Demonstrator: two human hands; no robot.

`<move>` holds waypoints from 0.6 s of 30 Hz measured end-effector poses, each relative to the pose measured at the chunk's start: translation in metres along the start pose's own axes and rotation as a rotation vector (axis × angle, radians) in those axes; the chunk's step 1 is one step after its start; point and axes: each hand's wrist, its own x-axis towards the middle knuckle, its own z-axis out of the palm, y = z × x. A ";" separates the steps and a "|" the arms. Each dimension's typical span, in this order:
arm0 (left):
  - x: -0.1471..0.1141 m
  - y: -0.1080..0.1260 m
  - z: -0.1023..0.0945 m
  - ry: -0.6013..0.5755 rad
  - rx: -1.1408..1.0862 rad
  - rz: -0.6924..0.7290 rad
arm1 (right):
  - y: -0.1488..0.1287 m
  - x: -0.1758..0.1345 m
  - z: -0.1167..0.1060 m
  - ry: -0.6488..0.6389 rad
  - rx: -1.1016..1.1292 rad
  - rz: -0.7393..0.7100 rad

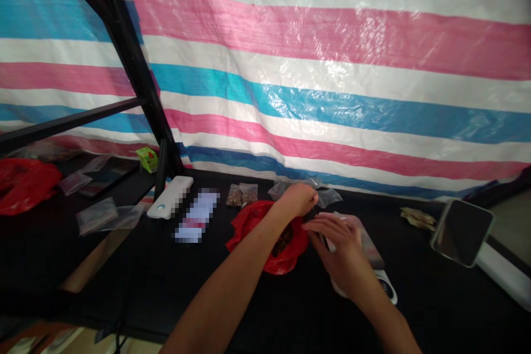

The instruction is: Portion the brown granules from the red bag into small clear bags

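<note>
My left hand [299,199] reaches over a red plastic bag [243,225]. Its fingers are closed among clear plastic bags [331,197] at the back of the table; what they grip, if anything, is hidden. The red bag lies spread open with small brown pieces [283,243] inside, partly covered by my left forearm. To its right, my right hand [342,243] has its fingers stretched out toward the bag's edge, above a flat white device with a pinkish top [367,243]. Two small clear packets of brown pieces [241,194] lie behind the red bag.
On the left are a white power bank [171,197], a blurred-out phone-like screen [198,215], empty clear bags [108,217] and another red bag [27,185]. A phone on a stand [462,232] is at right. A black frame post [136,74] rises before the striped sheet [332,72].
</note>
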 end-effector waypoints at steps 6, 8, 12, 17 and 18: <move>0.000 0.013 0.015 -0.042 0.055 -0.024 | 0.055 -0.022 -0.054 0.350 0.090 0.170; -0.002 0.015 0.018 -0.038 0.069 -0.036 | 0.065 -0.030 -0.065 0.399 0.083 0.260; -0.007 0.015 0.017 -0.063 0.078 -0.038 | 0.077 -0.048 -0.070 0.406 0.081 0.385; -0.016 0.011 0.012 -0.122 0.056 -0.016 | 0.088 -0.058 -0.059 0.395 0.090 0.370; -0.017 0.010 0.011 -0.123 0.046 -0.008 | 0.090 -0.057 -0.055 0.385 0.080 0.336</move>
